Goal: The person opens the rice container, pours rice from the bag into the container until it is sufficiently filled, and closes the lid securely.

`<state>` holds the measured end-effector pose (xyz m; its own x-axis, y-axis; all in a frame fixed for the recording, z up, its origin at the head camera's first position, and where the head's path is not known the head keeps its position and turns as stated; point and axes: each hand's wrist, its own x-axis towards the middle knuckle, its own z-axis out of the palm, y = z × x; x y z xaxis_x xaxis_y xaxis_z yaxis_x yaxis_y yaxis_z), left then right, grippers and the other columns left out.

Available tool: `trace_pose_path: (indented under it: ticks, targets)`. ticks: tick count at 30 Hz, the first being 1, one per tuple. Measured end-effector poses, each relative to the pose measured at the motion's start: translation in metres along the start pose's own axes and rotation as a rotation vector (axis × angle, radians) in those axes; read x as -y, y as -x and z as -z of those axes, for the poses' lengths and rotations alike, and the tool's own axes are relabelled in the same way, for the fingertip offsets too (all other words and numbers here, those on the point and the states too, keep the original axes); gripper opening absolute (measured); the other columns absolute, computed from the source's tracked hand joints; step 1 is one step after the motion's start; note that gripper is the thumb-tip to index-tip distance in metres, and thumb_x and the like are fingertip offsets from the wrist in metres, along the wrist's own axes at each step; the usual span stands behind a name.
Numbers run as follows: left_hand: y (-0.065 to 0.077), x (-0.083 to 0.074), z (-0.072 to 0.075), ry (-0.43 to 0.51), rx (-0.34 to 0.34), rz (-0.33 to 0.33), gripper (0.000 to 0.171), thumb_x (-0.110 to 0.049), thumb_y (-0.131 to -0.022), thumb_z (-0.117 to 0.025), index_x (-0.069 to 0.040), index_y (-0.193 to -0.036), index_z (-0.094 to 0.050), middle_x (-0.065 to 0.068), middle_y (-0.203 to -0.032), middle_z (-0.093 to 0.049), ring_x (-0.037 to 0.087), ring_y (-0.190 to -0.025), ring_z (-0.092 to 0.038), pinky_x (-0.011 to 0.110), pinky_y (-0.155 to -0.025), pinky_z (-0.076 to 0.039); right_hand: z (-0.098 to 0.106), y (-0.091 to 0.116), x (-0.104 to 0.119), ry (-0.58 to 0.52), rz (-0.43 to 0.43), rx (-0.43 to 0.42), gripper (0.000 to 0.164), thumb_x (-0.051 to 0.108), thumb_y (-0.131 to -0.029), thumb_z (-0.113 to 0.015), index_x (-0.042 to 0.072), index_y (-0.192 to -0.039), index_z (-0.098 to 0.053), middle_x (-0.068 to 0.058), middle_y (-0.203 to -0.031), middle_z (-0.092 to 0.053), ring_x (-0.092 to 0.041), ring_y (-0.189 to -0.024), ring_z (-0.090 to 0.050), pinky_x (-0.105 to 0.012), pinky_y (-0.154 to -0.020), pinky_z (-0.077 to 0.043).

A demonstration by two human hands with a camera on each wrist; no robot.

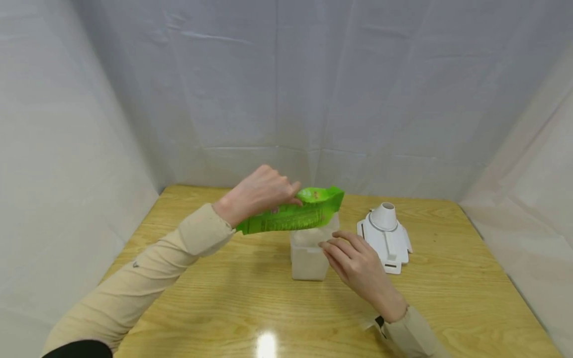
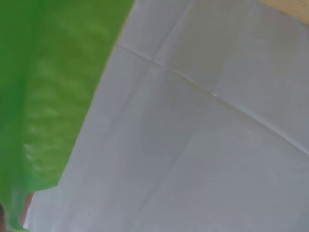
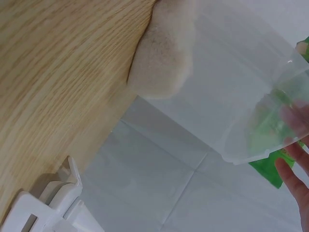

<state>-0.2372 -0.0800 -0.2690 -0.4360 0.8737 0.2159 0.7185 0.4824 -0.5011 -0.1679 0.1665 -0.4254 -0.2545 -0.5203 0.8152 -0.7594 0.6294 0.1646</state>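
My left hand point(image 1: 264, 194) grips a green plastic bag point(image 1: 295, 214) from above. The bag lies nearly level, its right end over a translucent plastic container point(image 1: 310, 263) that stands on the table. In the left wrist view the bag point(image 2: 63, 96) fills the left side. Pale, grainy contents point(image 3: 161, 63) show through the container's lower wall in the right wrist view. At the container's right rim is my right hand point(image 1: 358, 263), its fingers loosely bent and fingertips right at the edge. Part of a finger shows through the clear wall near the rim.
On the wooden table point(image 1: 250, 308), right of the container, lies a flat white plastic piece with a cone-shaped cup point(image 1: 384, 217) on it. Pale sheeting point(image 1: 300, 99) hangs behind the table and along both sides.
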Motion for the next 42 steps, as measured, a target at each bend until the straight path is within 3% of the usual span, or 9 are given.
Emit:
trace_pose_path:
  ticks: [13, 21, 30, 42]
  targets:
    - [-0.004, 0.002, 0.006, -0.017, 0.003, -0.05, 0.034, -0.049, -0.09, -0.069, -0.016, -0.082, -0.07, -0.005, -0.056, -0.061, 0.006, -0.043, -0.045, 0.023, -0.043, -0.042, 0.001, 0.0, 0.0, 0.004, 0.001, -0.008, 0.029, 0.024, -0.107, -0.052, 0.007, -0.107, -0.076, -0.005, -0.098, -0.074, -0.028, -0.101, -0.068, -0.041, -0.081, -0.057]
    - [-0.005, 0.005, 0.008, -0.024, 0.022, -0.066, 0.034, -0.051, -0.089, -0.069, -0.018, -0.08, -0.069, -0.005, -0.056, -0.059, 0.007, -0.046, -0.035, 0.026, -0.044, -0.043, 0.0, 0.0, 0.0, -0.001, 0.001, -0.008, 0.028, 0.023, -0.107, -0.053, 0.007, -0.107, -0.076, -0.005, -0.098, -0.074, -0.028, -0.102, -0.068, -0.041, -0.082, -0.057]
    - [-0.007, 0.008, 0.011, -0.02, 0.019, -0.082, 0.034, -0.053, -0.085, -0.07, -0.02, -0.078, -0.071, -0.006, -0.059, -0.062, 0.006, -0.046, -0.039, 0.026, -0.045, -0.044, 0.0, 0.0, 0.001, -0.006, -0.001, -0.007, 0.029, 0.023, -0.107, -0.052, 0.007, -0.107, -0.076, -0.005, -0.098, -0.074, -0.028, -0.102, -0.068, -0.041, -0.082, -0.057]
    - [-0.01, 0.009, 0.014, -0.044, 0.016, -0.085, 0.035, -0.054, -0.084, -0.071, -0.021, -0.076, -0.072, -0.006, -0.061, -0.063, 0.007, -0.05, -0.033, 0.025, -0.046, -0.04, 0.001, 0.0, 0.0, -0.004, -0.003, -0.003, 0.029, 0.024, -0.107, -0.052, 0.007, -0.108, -0.076, -0.005, -0.098, -0.074, -0.028, -0.102, -0.068, -0.041, -0.082, -0.057]
